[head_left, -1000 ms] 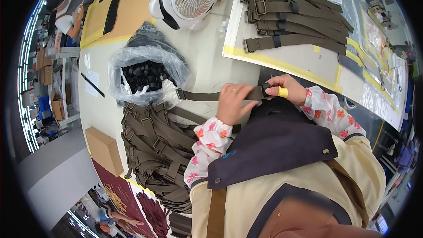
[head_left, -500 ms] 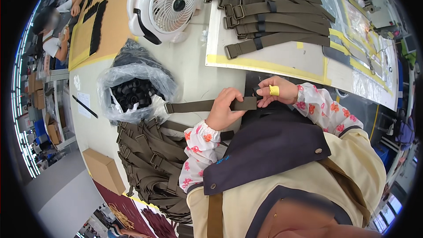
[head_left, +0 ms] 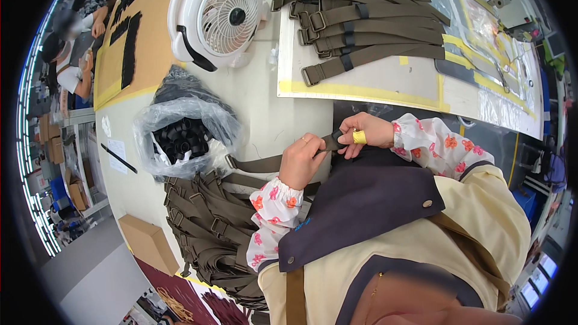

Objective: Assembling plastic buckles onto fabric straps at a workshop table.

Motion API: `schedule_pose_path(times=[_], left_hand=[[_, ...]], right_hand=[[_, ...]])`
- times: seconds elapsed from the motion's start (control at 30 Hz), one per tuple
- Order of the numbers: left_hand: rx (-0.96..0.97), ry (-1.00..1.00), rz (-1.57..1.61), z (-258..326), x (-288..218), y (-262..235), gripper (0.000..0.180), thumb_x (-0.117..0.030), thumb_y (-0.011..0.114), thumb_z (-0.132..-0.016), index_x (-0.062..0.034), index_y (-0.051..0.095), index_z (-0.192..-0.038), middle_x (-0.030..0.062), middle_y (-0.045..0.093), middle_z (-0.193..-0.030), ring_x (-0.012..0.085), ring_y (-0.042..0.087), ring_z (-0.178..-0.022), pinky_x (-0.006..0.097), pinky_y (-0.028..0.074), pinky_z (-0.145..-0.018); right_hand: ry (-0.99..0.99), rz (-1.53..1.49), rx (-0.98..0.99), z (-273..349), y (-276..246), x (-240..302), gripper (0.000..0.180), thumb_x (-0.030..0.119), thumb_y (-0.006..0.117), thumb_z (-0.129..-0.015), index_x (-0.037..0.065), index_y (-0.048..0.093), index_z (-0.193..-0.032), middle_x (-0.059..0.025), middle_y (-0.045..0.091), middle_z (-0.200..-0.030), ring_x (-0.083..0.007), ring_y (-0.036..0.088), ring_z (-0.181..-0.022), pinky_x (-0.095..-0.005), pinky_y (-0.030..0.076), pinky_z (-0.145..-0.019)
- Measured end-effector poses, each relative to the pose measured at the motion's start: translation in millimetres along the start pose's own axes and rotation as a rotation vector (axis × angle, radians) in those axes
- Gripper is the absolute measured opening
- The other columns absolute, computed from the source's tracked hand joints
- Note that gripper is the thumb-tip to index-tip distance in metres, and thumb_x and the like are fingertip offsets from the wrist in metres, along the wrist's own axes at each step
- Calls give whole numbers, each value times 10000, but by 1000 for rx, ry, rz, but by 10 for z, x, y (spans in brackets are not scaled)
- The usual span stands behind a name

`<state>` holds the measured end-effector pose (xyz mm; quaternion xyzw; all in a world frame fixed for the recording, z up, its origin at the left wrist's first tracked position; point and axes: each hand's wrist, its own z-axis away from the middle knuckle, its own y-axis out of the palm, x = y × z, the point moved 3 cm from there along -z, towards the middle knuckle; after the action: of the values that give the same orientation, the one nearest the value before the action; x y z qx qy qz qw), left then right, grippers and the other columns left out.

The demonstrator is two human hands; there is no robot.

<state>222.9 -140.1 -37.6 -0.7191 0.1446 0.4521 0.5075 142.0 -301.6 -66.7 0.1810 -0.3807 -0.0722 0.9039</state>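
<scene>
Near the table edge, both hands, left hand [head_left: 303, 159] and right hand [head_left: 363, 136], pinch one olive strap [head_left: 265, 163]; finished straps [head_left: 361, 27] lie far right, a larger heap [head_left: 211, 229] waits near left.

Left hand [head_left: 301, 159] and right hand [head_left: 364, 137] pinch an olive webbing strap [head_left: 256, 163] beside a bag of black buckles [head_left: 180, 138].

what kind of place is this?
Likely a sewing or strap-assembly workshop: finished olive straps with buckles laid out on a board, a heap of unfinished straps, and a bag of black plastic loops beside a desk fan.
</scene>
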Motion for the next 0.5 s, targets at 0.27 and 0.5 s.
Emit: schedule_pose_path(times=[0.27, 0.5], left_hand=[[-24, -47, 26, -34, -96, 65, 185, -14, 646, -637, -22, 489, -735, 91, 515, -704, 258, 540, -604, 309, 435, -548], [-52, -297, 320, -3, -120, -64, 230, -140, 676, -714, -12, 505, -801, 80, 540, -712, 101, 494, -593, 238, 409, -552]], right_hand=[[108, -237, 246, -101, 65, -9, 248, 225, 564, -854, -7, 476, -861, -187, 623, -823, -190, 645, -665, -249, 534, -560], [42, 274, 333, -136, 329, 190, 302, 285, 498, -882, -4, 543, -806, -103, 618, -697, -135, 600, -549, -229, 471, -496]])
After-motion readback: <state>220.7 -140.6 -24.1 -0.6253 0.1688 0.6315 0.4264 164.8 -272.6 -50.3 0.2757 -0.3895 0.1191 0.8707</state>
